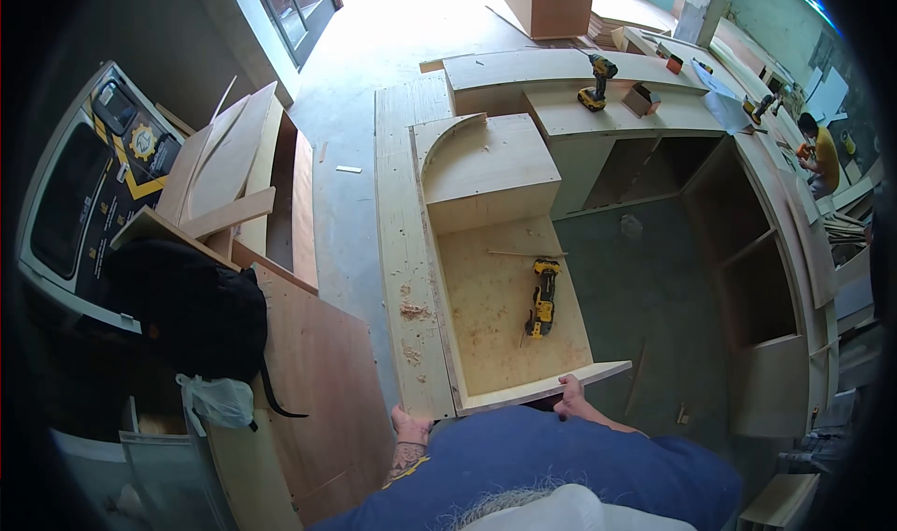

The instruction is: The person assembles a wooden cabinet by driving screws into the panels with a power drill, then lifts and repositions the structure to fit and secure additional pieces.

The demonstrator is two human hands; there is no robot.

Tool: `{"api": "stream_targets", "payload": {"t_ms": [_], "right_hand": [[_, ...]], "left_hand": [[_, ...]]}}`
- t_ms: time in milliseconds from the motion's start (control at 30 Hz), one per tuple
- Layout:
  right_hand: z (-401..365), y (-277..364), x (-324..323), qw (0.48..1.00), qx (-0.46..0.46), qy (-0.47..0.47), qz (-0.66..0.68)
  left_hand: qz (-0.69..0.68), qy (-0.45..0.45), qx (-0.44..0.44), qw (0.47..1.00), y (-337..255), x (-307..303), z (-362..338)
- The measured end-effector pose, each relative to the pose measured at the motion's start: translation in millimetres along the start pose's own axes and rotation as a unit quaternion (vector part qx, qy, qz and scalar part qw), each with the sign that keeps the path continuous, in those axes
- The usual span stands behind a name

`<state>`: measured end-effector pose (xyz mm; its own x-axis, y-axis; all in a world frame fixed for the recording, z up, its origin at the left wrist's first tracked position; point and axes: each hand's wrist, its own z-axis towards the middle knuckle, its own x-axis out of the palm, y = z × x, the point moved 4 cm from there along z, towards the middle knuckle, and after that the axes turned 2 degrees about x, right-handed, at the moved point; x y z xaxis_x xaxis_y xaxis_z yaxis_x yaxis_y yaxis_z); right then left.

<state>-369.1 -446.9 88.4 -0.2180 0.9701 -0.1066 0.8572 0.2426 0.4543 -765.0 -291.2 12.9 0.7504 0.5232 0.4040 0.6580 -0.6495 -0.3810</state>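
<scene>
My right hand (pixel 574 400) is closed around the near edge board (pixel 598 372) of a plywood counter unit, thumb on top and the other fingers hidden below. At the near left corner, my left hand (pixel 411 425) grips the end of the long plywood panel (pixel 409 251), its fingers partly hidden. Inside the unit's shallow recess (pixel 481 316) lies a yellow-and-black cordless power tool (pixel 542 297), with a thin wood strip (pixel 523 252) just beyond it. Wood shavings (pixel 411 308) are scattered on the panel. A raised plywood box section (pixel 495 162) with a curved strip stands farther along.
A cordless drill (pixel 598 82) and a small wooden block (pixel 641 99) stand on the far counter. Open cabinets (pixel 747 279) curve around the right. At left are a van (pixel 79 204), a black backpack (pixel 187 307) and leaning plywood (pixel 322 381). Another person (pixel 822 162) works at far right.
</scene>
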Motion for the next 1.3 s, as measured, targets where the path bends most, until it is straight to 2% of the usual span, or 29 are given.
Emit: {"api": "stream_targets", "payload": {"t_ms": [67,100,200,233,300,367,433,500,567,600,733,800,833,867,900,933,1000,1033,1100,1133,1200,1233,1300], "right_hand": [[10.3,0.6,3.7,1.000,0.007,0.002,-0.014],[33.0,-1.9,12.9,0.999,-0.019,0.010,-0.025],[-1.7,17.0,23.0,1.000,0.014,0.007,-0.016],[2.3,18.1,28.9,1.000,0.020,0.012,0.004],[7.3,20.7,28.5,1.000,0.016,-0.001,-0.005],[11.1,25.2,43.6,1.000,0.011,0.000,-0.012],[11.8,26.2,42.3,0.994,-0.036,-0.008,-0.103],[40.6,10.4,41.1,0.997,0.014,-0.010,-0.071],[58.2,-1.2,47.1,0.997,0.079,0.001,-0.007],[56.4,-1.1,46.8,0.997,0.082,-0.001,-0.009],[64.3,-2.7,46.1,0.996,0.083,-0.027,-0.006],[62.9,-7.5,40.7,0.996,0.084,-0.028,-0.003],[61.5,-3.3,40.0,0.996,0.081,-0.033,-0.029],[58.8,-2.5,39.1,0.995,0.078,-0.039,-0.053],[61.2,-7.3,38.5,0.995,0.090,-0.046,-0.014],[61.2,-5.7,36.7,0.995,0.089,-0.053,-0.009],[58.6,-9.8,42.1,0.992,0.102,-0.058,0.044],[54.9,-10.5,48.9,0.991,0.100,-0.064,0.054],[43.5,-9.9,47.3,0.993,0.069,-0.034,0.085],[34.7,-9.9,44.4,0.993,0.063,-0.044,0.087],[42.2,-13.4,43.2,0.997,0.043,-0.030,0.060],[59.4,-20.6,37.1,0.996,0.044,-0.023,0.074],[74.8,-23.9,32.9,0.994,0.066,0.028,0.087]], "left_hand": [[-0.005,0.005,0.010,1.000,-6.3,10.3,-2.6],[-0.016,0.021,0.025,0.999,-2.2,16.2,20.0],[0.023,0.002,0.013,1.000,-20.4,38.2,-6.6],[0.027,0.001,0.012,1.000,-24.3,45.4,-10.2],[-0.059,0.015,-0.003,0.998,-30.9,61.3,-15.4],[-0.019,0.032,-0.003,0.999,-34.1,59.5,3.5],[0.020,0.037,-0.004,0.999,-32.9,44.3,13.3],[0.086,0.046,0.016,0.995,-33.3,32.0,19.7],[0.055,0.049,0.011,0.997,-31.1,33.9,27.1],[0.021,0.053,-0.001,0.998,-31.0,37.9,22.5],[0.026,0.079,0.017,0.996,-33.4,36.5,16.6],[0.065,0.105,-0.056,0.991,-34.8,39.8,8.1],[0.064,0.107,-0.062,0.990,-42.3,43.8,3.3],[0.215,-0.028,-0.098,0.971,-54.5,37.7,-4.6],[0.361,-0.159,-0.127,0.910,-68.1,30.3,-9.6],[0.366,-0.155,-0.131,0.908,-76.6,34.4,-4.7],[0.385,-0.044,-0.066,0.920,-102.6,49.9,12.6],[0.392,-0.036,-0.071,0.917,-115.1,61.6,26.9],[0.307,0.123,-0.074,0.941,-118.2,93.4,45.9],[0.306,0.128,-0.084,0.940,-115.4,101.1,55.0],[0.318,0.202,-0.045,0.925,-105.7,122.7,77.2],[0.351,0.147,0.016,0.925,-102.1,131.1,80.0],[0.384,0.122,0.072,0.913,-89.2,125.5,108.7]]}}
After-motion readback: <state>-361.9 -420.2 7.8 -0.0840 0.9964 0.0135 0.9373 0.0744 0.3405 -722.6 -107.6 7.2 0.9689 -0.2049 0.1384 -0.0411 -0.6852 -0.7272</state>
